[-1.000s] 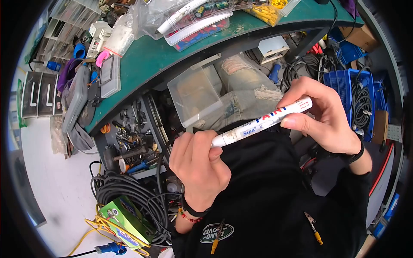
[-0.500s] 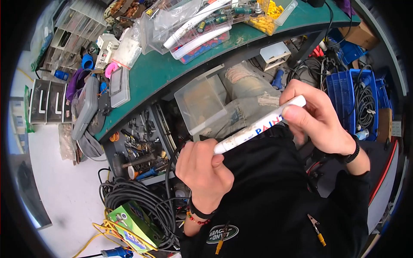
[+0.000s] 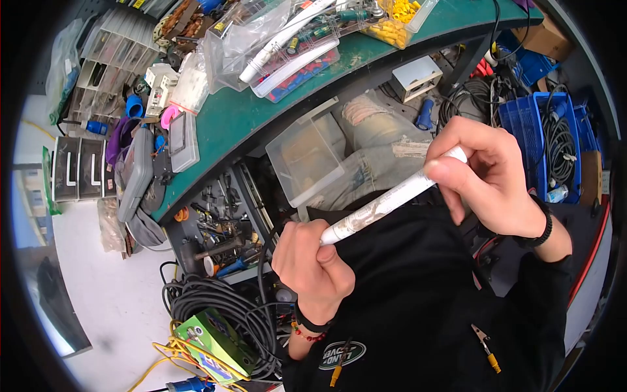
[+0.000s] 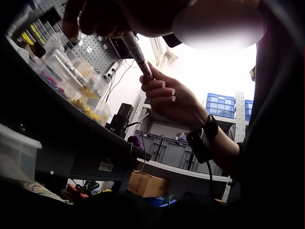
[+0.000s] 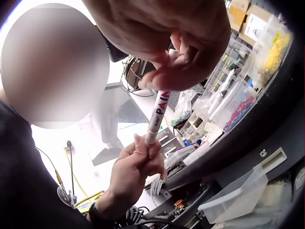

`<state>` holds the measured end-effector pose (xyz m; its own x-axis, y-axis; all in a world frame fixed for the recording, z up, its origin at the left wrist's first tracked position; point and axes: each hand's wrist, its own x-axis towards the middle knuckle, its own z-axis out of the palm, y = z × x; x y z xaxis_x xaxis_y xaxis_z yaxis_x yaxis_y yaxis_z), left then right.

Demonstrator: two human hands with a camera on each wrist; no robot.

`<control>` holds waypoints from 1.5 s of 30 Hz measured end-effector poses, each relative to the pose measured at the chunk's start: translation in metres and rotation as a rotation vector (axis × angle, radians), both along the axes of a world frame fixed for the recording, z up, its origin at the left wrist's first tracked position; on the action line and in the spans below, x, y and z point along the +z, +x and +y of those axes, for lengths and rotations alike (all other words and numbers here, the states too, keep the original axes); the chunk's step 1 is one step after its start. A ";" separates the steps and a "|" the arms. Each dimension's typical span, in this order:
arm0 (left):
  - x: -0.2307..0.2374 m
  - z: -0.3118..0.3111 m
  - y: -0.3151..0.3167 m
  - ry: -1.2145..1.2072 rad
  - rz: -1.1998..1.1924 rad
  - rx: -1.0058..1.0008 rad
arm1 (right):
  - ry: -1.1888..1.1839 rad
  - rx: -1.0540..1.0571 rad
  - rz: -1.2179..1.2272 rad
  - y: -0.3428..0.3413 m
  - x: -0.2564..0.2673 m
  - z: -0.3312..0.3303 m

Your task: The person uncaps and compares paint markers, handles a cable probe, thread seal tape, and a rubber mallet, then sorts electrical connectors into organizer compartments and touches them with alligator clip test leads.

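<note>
A white paint marker point(image 3: 390, 201) with scuffed grey marks is held in front of the black sweatshirt, slanting up from left to right in the head view. My left hand point(image 3: 308, 264) grips its capped lower end with curled fingers and thumb. At the upper end, my right hand point(image 3: 486, 179) pinches the barrel between thumb and fingers. Red and blue "PAINT" lettering shows on the marker point(image 5: 159, 110) in the right wrist view, partly covered by the right hand. The left wrist view shows the right hand point(image 4: 174, 98) at the far end.
Ahead runs a green workbench point(image 3: 225, 124) with parts boxes and bags. Beneath it are a translucent bin point(image 3: 304, 157) and a drawer of tools point(image 3: 222, 225). Coiled black cable point(image 3: 209, 297) lies at the left, a blue crate point(image 3: 522, 127) of cables at the right.
The marker has been rolled about its length, so its printed lettering has turned out of sight in the head view. Both hands keep their hold; the head view has shifted slightly.
</note>
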<state>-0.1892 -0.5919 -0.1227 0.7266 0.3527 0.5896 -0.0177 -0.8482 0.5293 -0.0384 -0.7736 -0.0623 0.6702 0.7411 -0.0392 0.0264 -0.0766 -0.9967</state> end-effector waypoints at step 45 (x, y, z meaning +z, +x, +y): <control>-0.002 -0.008 -0.002 -0.325 -0.022 -0.148 | 0.265 0.009 -0.138 -0.006 0.004 -0.005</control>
<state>-0.1916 -0.5997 -0.1249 0.7723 0.4164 0.4798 -0.1422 -0.6227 0.7694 -0.0449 -0.7784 -0.0588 0.6489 0.7195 0.2474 0.1621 0.1870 -0.9689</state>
